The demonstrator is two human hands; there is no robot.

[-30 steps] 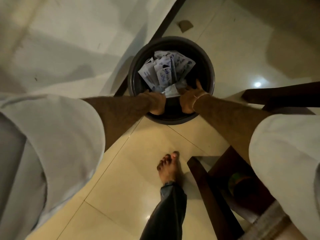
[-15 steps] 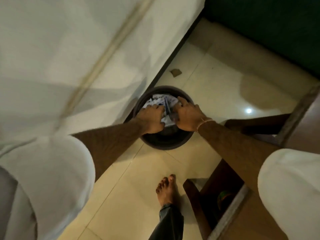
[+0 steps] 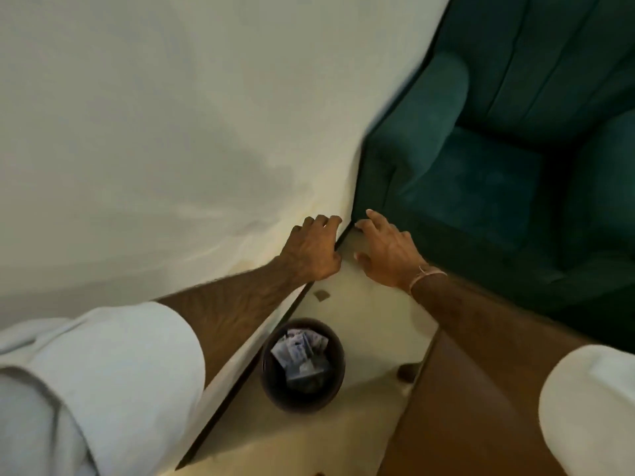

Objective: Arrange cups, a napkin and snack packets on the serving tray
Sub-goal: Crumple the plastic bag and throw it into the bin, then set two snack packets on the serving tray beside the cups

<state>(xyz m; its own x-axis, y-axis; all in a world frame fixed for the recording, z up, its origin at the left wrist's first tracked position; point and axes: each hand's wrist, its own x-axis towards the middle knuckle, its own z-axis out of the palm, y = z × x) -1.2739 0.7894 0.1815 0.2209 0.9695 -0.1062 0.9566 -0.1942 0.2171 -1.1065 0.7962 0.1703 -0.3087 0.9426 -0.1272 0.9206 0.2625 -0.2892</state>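
Note:
No tray, cups, napkin or fresh snack packets show in this view. A dark round bin stands on the pale floor below my arms, with crumpled white wrappers inside. My left hand is raised above the bin, fingers curled loosely, holding nothing. My right hand hovers beside it with fingers spread, also holding nothing. A thin band circles my right wrist. Both hands are well above and beyond the bin.
A white bed sheet fills the left, its dark base edge running diagonally. A green armchair stands at the upper right. A brown wooden table is at the lower right. A small brown scrap lies on the floor.
Both hands have come up out of the bin and let go of the wrappers. My view has lifted, so the bin now sits low and the armchair has come into sight.

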